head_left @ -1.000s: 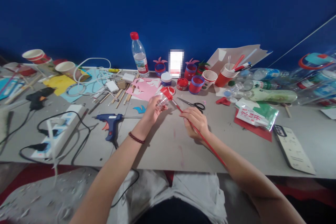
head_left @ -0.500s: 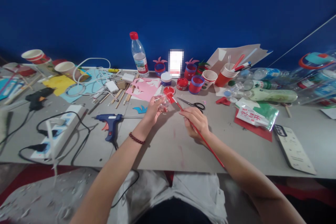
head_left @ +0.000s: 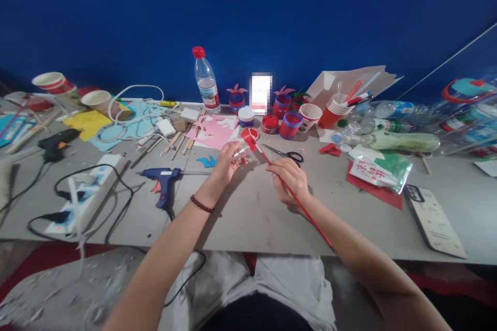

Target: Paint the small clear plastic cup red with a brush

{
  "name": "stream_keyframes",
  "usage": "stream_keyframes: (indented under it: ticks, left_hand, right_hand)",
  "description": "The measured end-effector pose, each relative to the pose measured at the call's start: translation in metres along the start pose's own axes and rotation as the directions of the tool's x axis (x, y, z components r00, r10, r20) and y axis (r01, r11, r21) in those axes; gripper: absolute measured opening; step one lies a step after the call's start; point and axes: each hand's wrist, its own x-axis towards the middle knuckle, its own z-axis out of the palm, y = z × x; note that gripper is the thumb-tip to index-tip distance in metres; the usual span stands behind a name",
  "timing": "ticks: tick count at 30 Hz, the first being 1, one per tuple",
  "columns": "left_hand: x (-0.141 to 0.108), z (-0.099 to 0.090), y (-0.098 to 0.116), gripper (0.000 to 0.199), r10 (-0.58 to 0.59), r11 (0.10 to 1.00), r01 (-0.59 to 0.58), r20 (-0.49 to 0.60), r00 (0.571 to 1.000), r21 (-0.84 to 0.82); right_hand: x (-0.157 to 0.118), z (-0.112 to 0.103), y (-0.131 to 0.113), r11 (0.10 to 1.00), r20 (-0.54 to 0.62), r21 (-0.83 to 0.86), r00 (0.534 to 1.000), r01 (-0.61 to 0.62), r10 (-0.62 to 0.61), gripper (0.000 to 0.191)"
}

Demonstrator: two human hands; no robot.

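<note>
My left hand (head_left: 229, 162) is closed around a clear plastic bottle piece (head_left: 241, 151), held tilted above the table with red paint on its far end. In my right hand (head_left: 289, 178) is a paintbrush (head_left: 306, 210) with a long red handle, and its tip touches the red-painted part. Just behind the piece lies a red paint lid (head_left: 254, 133), partly covered by it. An open jar of red paint (head_left: 269, 124) stands a little further back. Scissors (head_left: 285, 153) lie beside my right hand's fingers.
A blue glue gun (head_left: 165, 183) and a power strip (head_left: 87, 194) with cables lie at the left. Painted cups (head_left: 291, 124) and a water bottle (head_left: 206, 85) stand along the back. Several plastic bottles (head_left: 402, 140) and a phone (head_left: 435, 221) are at the right.
The bottle piece has turned slightly in my left hand, showing more of its red end. The brush tip stays against it and my right hand has hardly moved.
</note>
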Motion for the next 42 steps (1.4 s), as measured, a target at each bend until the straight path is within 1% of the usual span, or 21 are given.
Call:
stream_keyframes:
  ticks: [5,10,13,18,22,24,27,30,33,37,40,42]
  left_hand:
    - [0.002,-0.002,0.002,0.036,-0.056,0.996,0.052,-0.043,0.997,-0.074]
    - [0.004,-0.002,0.007,0.036,-0.073,0.988,0.06,-0.084,0.994,-0.146]
    - [0.002,0.0,0.01,0.034,-0.071,0.985,0.06,-0.067,0.995,-0.161]
    - [0.0,0.001,0.009,0.029,-0.063,0.979,0.06,-0.005,0.998,-0.195]
    - [0.004,0.001,0.007,0.023,-0.066,0.973,0.058,-0.028,0.997,-0.223]
    - [0.006,0.0,0.005,0.023,-0.049,0.972,0.041,-0.026,0.998,-0.231]
    - [0.008,-0.002,0.004,0.021,-0.004,0.974,0.006,0.011,1.0,-0.225]
    - [0.009,-0.002,0.004,0.019,0.021,0.979,-0.012,0.039,0.999,-0.201]
    - [0.009,-0.004,0.004,0.023,0.036,0.984,-0.024,0.066,0.997,-0.176]
    - [0.01,-0.006,0.002,0.035,0.061,0.988,-0.048,0.088,0.994,-0.146]
    - [0.009,-0.006,0.002,0.04,0.07,0.992,-0.06,0.084,0.994,-0.114]
    - [0.006,-0.003,0.004,0.038,0.066,0.995,-0.059,0.094,0.993,-0.08]
  right_hand:
    - [0.0,0.0,0.0,1.0,0.013,0.009,1.0,-0.017,0.017,0.029]
    - [0.002,0.0,0.0,1.0,-0.003,0.005,1.0,-0.012,0.012,0.029]
    - [0.003,0.0,-0.001,1.0,-0.027,-0.011,1.0,-0.005,0.005,0.031]
    - [0.002,-0.002,-0.002,1.0,-0.071,-0.009,0.997,0.026,-0.026,0.035]
    - [0.0,-0.002,-0.001,0.999,-0.087,-0.001,0.995,0.038,-0.038,0.036]
    - [0.0,-0.001,-0.002,0.999,-0.09,0.008,0.995,0.049,-0.048,0.037]
    - [0.0,-0.001,-0.003,0.997,-0.085,0.013,0.994,0.073,-0.072,0.037]
    - [0.001,0.0,-0.003,0.997,-0.095,0.007,0.993,0.071,-0.07,0.035]
    - [0.0,0.001,-0.001,0.999,-0.112,0.015,0.993,0.043,-0.041,0.034]
    - [-0.004,0.003,0.001,0.999,-0.107,0.031,0.994,-0.029,0.032,0.03]
    - [-0.006,0.005,0.002,0.988,-0.082,0.071,0.986,-0.14,0.146,0.027]
    - [-0.007,0.005,0.001,0.962,-0.055,0.129,0.967,-0.241,0.25,0.028]
